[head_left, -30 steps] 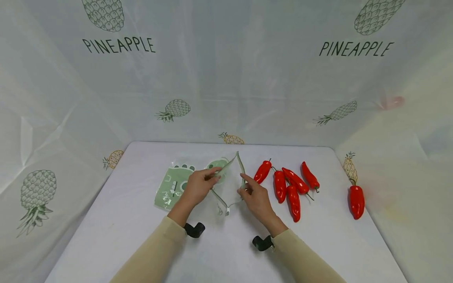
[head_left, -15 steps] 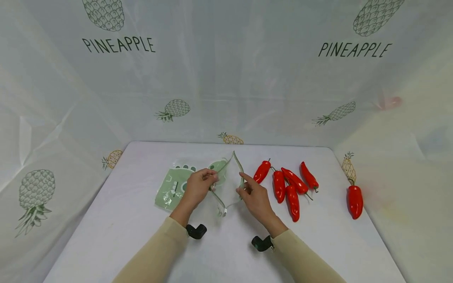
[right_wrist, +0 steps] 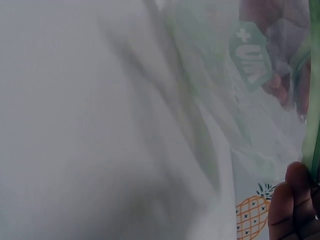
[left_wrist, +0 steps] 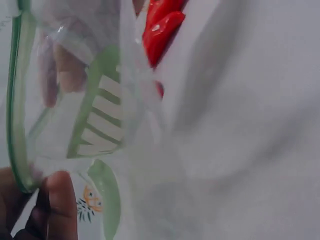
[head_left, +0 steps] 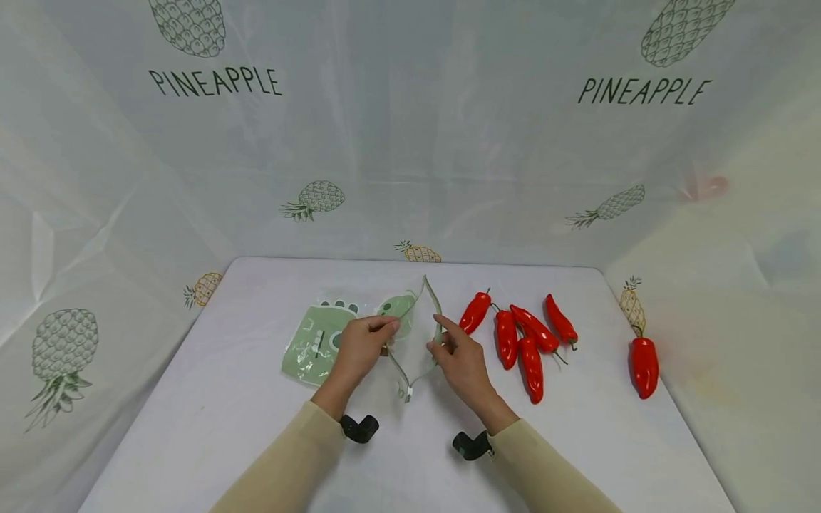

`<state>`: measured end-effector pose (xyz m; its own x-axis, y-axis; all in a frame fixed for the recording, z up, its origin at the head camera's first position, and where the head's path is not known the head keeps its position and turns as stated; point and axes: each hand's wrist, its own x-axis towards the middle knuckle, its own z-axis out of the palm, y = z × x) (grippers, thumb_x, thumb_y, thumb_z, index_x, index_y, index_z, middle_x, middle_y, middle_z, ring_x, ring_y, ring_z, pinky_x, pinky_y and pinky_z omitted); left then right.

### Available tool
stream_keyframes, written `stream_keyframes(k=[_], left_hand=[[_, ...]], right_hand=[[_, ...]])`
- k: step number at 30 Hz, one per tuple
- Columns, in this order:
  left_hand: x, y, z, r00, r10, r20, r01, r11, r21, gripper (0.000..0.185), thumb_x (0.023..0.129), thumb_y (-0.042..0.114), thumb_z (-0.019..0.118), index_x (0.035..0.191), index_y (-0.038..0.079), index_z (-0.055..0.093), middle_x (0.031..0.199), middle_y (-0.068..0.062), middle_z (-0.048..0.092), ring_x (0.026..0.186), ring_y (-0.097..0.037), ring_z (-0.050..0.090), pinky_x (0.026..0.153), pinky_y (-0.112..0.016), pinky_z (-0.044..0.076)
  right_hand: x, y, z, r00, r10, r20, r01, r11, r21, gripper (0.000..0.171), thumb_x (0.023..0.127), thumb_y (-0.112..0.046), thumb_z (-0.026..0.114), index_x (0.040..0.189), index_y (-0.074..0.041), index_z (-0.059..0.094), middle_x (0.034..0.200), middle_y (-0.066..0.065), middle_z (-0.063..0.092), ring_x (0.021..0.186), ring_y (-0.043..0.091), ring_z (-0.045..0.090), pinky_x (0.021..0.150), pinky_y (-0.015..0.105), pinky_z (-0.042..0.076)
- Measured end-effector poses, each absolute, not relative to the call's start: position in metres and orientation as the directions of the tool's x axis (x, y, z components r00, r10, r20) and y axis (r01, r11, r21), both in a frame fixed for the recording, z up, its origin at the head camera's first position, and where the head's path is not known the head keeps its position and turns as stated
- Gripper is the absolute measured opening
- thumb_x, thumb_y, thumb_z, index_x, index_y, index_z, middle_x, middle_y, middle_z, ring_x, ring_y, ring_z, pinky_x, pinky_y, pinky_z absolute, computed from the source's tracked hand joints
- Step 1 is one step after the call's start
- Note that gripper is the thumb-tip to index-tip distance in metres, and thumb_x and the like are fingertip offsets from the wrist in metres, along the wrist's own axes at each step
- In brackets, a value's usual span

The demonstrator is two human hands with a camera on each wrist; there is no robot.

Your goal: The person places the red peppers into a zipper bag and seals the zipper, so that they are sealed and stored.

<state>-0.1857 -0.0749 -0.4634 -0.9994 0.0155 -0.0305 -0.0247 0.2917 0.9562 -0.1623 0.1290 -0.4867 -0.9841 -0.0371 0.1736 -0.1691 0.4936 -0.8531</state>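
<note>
A clear zip bag (head_left: 431, 292) with a green zip strip is held above the table, its mouth spread into a diamond. My left hand (head_left: 359, 348) pinches the left side of the rim between thumb and fingers. On the opposite side, my right hand (head_left: 463, 361) pinches the rim. The left wrist view shows the green zip strip (left_wrist: 15, 100) and a green striped print through clear plastic. In the right wrist view, a green label print (right_wrist: 250, 55) with white letters shows on the bag. Behind the left hand lies a flat green-printed plastic bag (head_left: 303, 356), partly covered.
Several red peppers (head_left: 506, 340) lie close together to the right of the right hand. A single red pepper (head_left: 644, 367) lies apart by the table's right edge. A pineapple-print sheet (head_left: 449, 142) hangs behind and beside the white table (head_left: 212, 442).
My left hand has shifted slightly down and toward me, keeping its pinch on the rim. The right hand stays nearly still, and the bag's mouth remains spread.
</note>
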Motion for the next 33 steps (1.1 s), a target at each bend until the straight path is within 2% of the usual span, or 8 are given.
stream_keyframes(k=[2, 6, 8, 11, 16, 22, 26, 33], left_hand=[[-0.182, -0.072, -0.462, -1.000, 0.015, -0.027, -0.021, 0.302, 0.953, 0.026, 0.102, 0.017, 0.070, 0.124, 0.004, 0.077, 0.104, -0.014, 0.076, 0.082, -0.019, 0.070, 0.071, -0.030, 0.062], [-0.174, -0.068, -0.462, -0.998, 0.043, -0.040, -0.025, 0.310, 0.950, 0.032, 0.100, 0.011, 0.069, 0.129, -0.001, 0.073, 0.111, -0.017, 0.077, 0.088, -0.017, 0.074, 0.078, -0.033, 0.063], [-0.173, -0.069, -0.465, -0.998, 0.039, -0.044, -0.030, 0.314, 0.949, 0.029, 0.100, 0.011, 0.070, 0.125, -0.002, 0.075, 0.107, -0.016, 0.078, 0.089, -0.016, 0.074, 0.079, -0.033, 0.063], [-0.174, -0.070, -0.471, -0.999, 0.018, -0.049, -0.042, 0.302, 0.952, 0.024, 0.099, 0.016, 0.073, 0.116, -0.001, 0.079, 0.100, -0.011, 0.079, 0.081, -0.014, 0.072, 0.078, -0.034, 0.063], [-0.179, -0.071, -0.476, -0.999, -0.006, -0.052, -0.052, 0.241, 0.969, 0.022, 0.097, 0.023, 0.078, 0.110, 0.006, 0.082, 0.100, -0.011, 0.079, 0.075, -0.010, 0.067, 0.076, -0.032, 0.060], [-0.180, -0.067, -0.478, -0.996, -0.072, 0.049, 0.029, 0.256, 0.966, 0.026, 0.095, 0.029, 0.081, 0.111, 0.009, 0.083, 0.100, -0.006, 0.073, 0.076, -0.016, 0.067, 0.067, -0.023, 0.053], [-0.182, -0.064, -0.480, -0.991, -0.101, 0.091, 0.064, 0.247, 0.967, 0.021, 0.094, 0.026, 0.081, 0.106, 0.009, 0.084, 0.103, -0.004, 0.071, 0.083, -0.016, 0.067, 0.068, -0.020, 0.054], [-0.184, -0.065, -0.488, -0.981, -0.081, 0.175, 0.133, 0.371, 0.919, 0.014, 0.093, 0.022, 0.082, 0.102, 0.012, 0.086, 0.098, 0.002, 0.072, 0.087, -0.009, 0.064, 0.073, -0.019, 0.053]], right_hand=[[-0.162, 0.128, -0.487, -0.983, -0.029, 0.182, -0.173, 0.491, -0.854, 0.056, 0.098, -0.015, 0.075, 0.151, -0.017, 0.058, 0.092, 0.002, 0.067, 0.076, 0.016, 0.055, 0.059, 0.021, 0.050], [-0.161, 0.125, -0.487, -0.979, 0.002, 0.206, -0.178, 0.496, -0.850, 0.053, 0.099, -0.016, 0.074, 0.150, -0.017, 0.059, 0.089, 0.001, 0.065, 0.072, 0.016, 0.054, 0.056, 0.021, 0.047], [-0.162, 0.124, -0.487, -0.976, 0.015, 0.219, -0.182, 0.499, -0.847, 0.052, 0.099, -0.015, 0.074, 0.149, -0.015, 0.060, 0.088, 0.001, 0.063, 0.071, 0.015, 0.054, 0.055, 0.021, 0.046], [-0.162, 0.124, -0.488, -0.974, 0.024, 0.224, -0.182, 0.502, -0.845, 0.051, 0.098, -0.015, 0.074, 0.148, -0.014, 0.061, 0.087, 0.001, 0.062, 0.071, 0.015, 0.054, 0.055, 0.021, 0.046], [-0.162, 0.124, -0.490, -0.980, 0.016, 0.197, -0.161, 0.514, -0.843, 0.053, 0.098, -0.016, 0.075, 0.148, -0.013, 0.061, 0.088, 0.002, 0.063, 0.073, 0.015, 0.055, 0.057, 0.021, 0.050], [-0.162, 0.126, -0.492, -0.988, -0.002, 0.152, -0.131, 0.520, -0.844, 0.055, 0.097, -0.016, 0.076, 0.150, -0.016, 0.059, 0.091, 0.003, 0.065, 0.075, 0.017, 0.056, 0.060, 0.021, 0.053], [-0.163, 0.126, -0.493, -0.990, -0.007, 0.137, -0.121, 0.517, -0.847, 0.055, 0.097, -0.016, 0.076, 0.150, -0.016, 0.059, 0.092, 0.003, 0.066, 0.075, 0.018, 0.057, 0.061, 0.022, 0.054], [-0.163, 0.129, -0.494, -0.992, -0.011, 0.128, -0.116, 0.508, -0.854, 0.055, 0.097, -0.014, 0.076, 0.149, -0.015, 0.060, 0.093, 0.004, 0.067, 0.072, 0.016, 0.058, 0.061, 0.021, 0.054]])
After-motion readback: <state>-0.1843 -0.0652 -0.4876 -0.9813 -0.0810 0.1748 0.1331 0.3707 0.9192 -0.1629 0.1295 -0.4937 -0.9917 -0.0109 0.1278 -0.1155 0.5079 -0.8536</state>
